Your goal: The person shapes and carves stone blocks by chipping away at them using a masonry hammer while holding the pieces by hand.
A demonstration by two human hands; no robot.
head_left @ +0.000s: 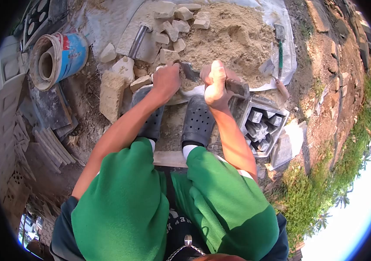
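My left hand (pixel 166 81) is closed in front of my left shoe, its knuckles up. A dark flat metal blade (pixel 189 71) sticks out beside its fingers toward the right; the handle is hidden. My right hand (pixel 217 87) is closed with the thumb on top, just past the toe of my right shoe. What lies inside its fingers is hidden, and a dark block-like piece (pixel 238 90) shows right beside it. Both hands are at the near edge of a heap of sandy material (pixel 233 39). To the right is a metal mould (pixel 261 126) with a star-shaped pattern.
Broken pale stones (pixel 170 30) and a metal bar (pixel 138 42) lie left of the heap. A blue bucket (pixel 74 54) stands farther left. A green-handled tool (pixel 280 54) and a wooden handle (pixel 282 89) are at right. My grey clogs (pixel 198 119) stand close to the hands.
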